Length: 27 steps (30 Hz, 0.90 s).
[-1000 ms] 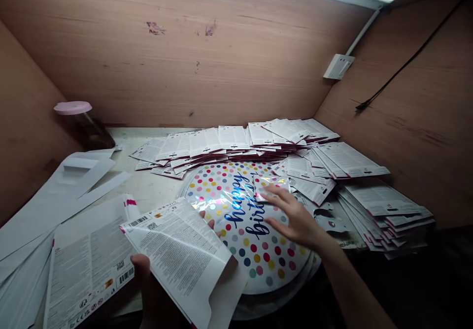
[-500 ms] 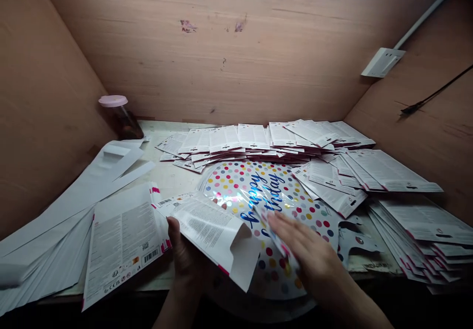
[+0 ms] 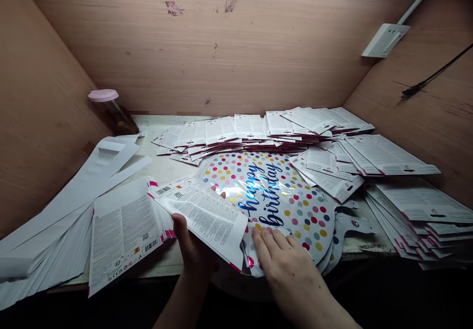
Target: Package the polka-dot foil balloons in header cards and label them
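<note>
My left hand [image 3: 194, 250] grips a white printed paper packet [image 3: 203, 215], thumb on top and fingertips showing past its far edge. The packet is tilted, its mouth facing right. At that mouth my right hand [image 3: 286, 260] holds a folded foil balloon [image 3: 254, 255], with the fingers laid together over it; the balloon's left end meets the packet's mouth, and how far it reaches inside is hidden. Beneath and behind both hands lie flat dotted "happy birthday" foil balloons [image 3: 295, 186], stacked on one another.
More printed packets [image 3: 125, 235] lie at the left, beside a fan of white paper sleeves [image 3: 62, 230]. Packet piles line the back [image 3: 221, 132] and right [image 3: 424, 196]. A lidded jar [image 3: 113, 115] leans in the left corner. A socket [image 3: 386, 41] and black cable [image 3: 436, 75] are on the right wall.
My right hand has moved left and brought the folded balloon to the packet's mouth, where the raised flap no longer shows. My left hand still holds the packet. The view has tilted down slightly.
</note>
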Each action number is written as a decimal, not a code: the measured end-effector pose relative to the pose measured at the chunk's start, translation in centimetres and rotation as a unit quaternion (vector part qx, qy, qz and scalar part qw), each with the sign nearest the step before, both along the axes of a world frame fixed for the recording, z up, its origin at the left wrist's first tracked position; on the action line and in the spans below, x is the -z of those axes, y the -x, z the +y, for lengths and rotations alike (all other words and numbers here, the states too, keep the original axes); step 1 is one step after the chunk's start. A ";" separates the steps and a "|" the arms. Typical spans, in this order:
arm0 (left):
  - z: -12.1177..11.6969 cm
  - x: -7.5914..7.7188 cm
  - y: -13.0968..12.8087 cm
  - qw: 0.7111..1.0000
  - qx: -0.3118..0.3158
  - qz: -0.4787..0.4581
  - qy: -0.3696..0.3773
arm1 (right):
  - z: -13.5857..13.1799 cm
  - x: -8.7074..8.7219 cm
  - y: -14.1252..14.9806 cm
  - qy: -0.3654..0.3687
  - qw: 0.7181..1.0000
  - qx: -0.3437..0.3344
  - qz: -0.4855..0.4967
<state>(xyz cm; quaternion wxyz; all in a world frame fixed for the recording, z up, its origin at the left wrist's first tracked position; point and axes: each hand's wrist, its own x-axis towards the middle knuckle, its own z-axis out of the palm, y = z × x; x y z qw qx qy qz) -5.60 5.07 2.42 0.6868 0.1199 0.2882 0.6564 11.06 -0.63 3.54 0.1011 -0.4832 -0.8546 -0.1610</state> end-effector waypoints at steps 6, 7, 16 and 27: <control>-0.1 -0.2 -0.1 1.000 0.012 0.008 0.001 | 0.2 -0.3 -1.1 0.054 0.998 0.004 0.021; -0.2 -0.2 -0.2 1.000 0.022 0.004 0.002 | 0.2 -0.3 -1.0 0.053 0.998 0.006 0.021; -0.2 0.0 -1.9 0.999 -0.001 -0.024 0.034 | -0.8 -0.7 0.9 0.036 0.988 -0.053 0.142; -1.4 1.4 -2.9 0.989 0.092 -0.107 0.037 | -0.4 2.7 0.3 0.122 0.945 -0.119 0.279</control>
